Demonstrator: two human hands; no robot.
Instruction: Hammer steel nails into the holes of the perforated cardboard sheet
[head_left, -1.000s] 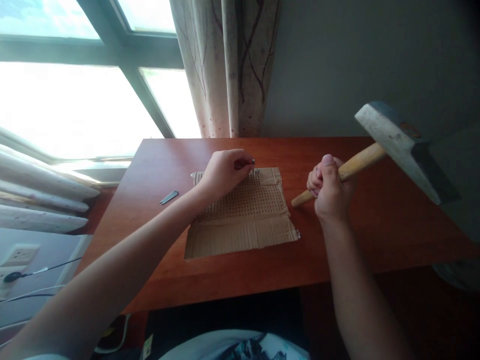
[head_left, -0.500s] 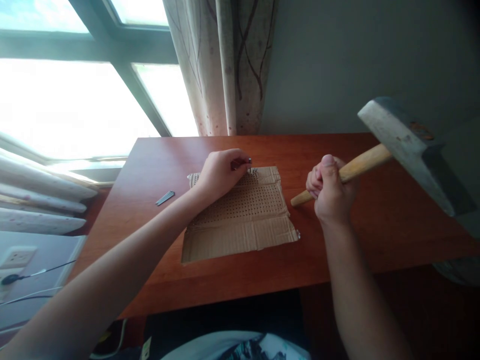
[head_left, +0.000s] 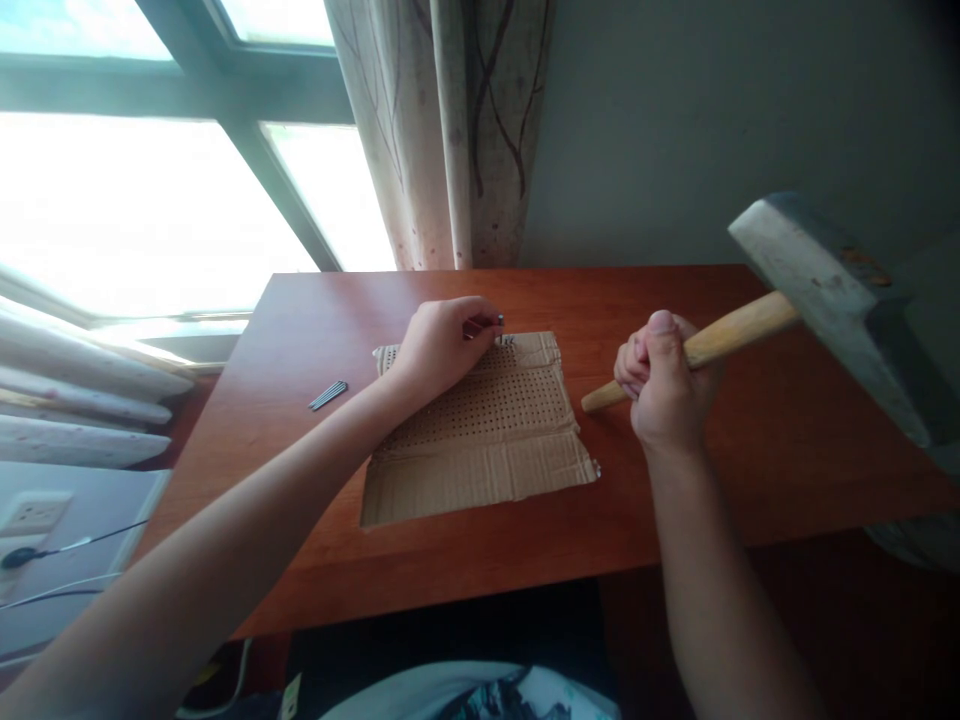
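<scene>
My left hand [head_left: 452,343] is closed in a pinch around a nail [head_left: 501,325], held near upright over the far edge of a piece of cardboard [head_left: 480,475]. Rows of small holes cover much of the cardboard, and its near strip is plain. Whether the nail's point touches the cardboard cannot be made out. My right hand [head_left: 667,380] is wrapped round the wooden handle of a hammer [head_left: 825,285]. The hammer's big metal head is raised at the right, well apart from the nail. Several loose nails [head_left: 328,395] lie together left of the cardboard.
The brown wooden table [head_left: 300,590] carries all of this. A window [head_left: 150,210] and a patterned curtain [head_left: 427,140] stand behind and to the left. A wall socket [head_left: 36,513] with cables is beyond the table's left edge. A grey wall [head_left: 645,140] rises behind.
The hammer's head has swung slightly to the right and toward me in my right hand. My left hand and the nail look unmoved.
</scene>
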